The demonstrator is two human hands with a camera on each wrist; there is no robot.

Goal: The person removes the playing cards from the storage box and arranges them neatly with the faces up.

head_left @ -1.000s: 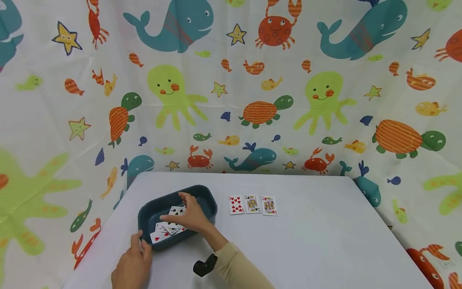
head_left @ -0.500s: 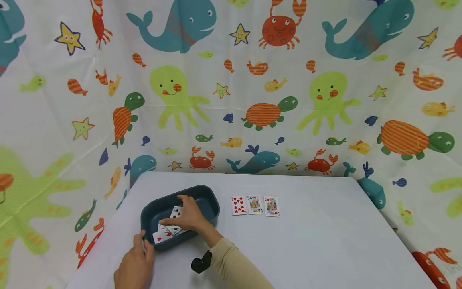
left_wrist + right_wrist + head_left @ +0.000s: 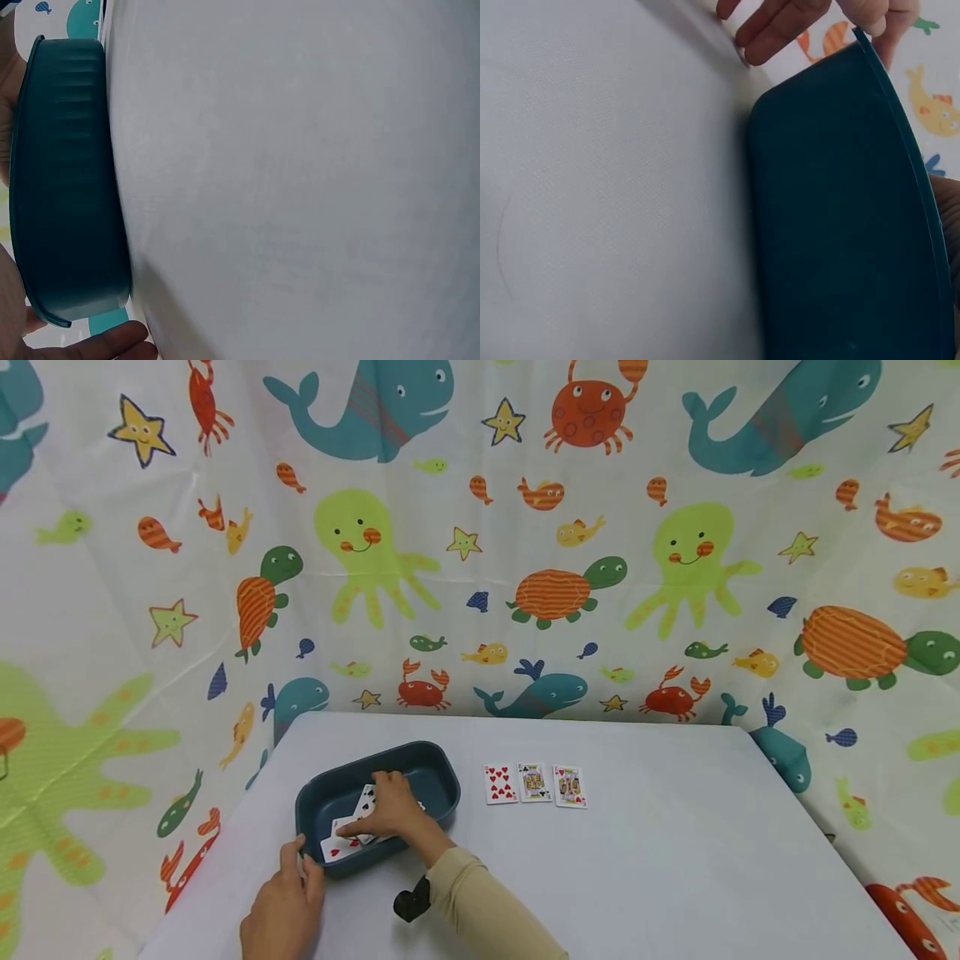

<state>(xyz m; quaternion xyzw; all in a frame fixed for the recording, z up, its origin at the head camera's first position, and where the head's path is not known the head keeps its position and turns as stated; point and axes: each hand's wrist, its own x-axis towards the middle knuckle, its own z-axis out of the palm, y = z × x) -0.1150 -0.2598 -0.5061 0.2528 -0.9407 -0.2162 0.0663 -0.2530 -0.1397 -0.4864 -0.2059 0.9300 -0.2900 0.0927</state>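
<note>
A dark teal plastic tub (image 3: 438, 777) stands on the left part of the table with several loose playing cards (image 3: 341, 849) in it. My left hand (image 3: 279, 906) pinches the tub's near left corner by the rim between thumb and finger. Over the near wall, my right hand (image 3: 397, 810) reaches down into the tub, thumb and fingers spread apart over the cards; its palm hides some of them. In both wrist views the tub's outer wall (image 3: 71, 187) blocks sight of the cards.
To the right of the tub, a number card of hearts (image 3: 500, 784) and two face cards (image 3: 533, 783) lie face up in a row on the white tabletop (image 3: 675, 860). A sea-animal curtain (image 3: 480, 627) hangs behind the table. A black wrist camera (image 3: 412, 900) hangs at the right sleeve.
My right hand has lowered onto the cards in the tub, its fingers shifting slightly. The left hand keeps its hold on the corner. The head view has shifted a little.
</note>
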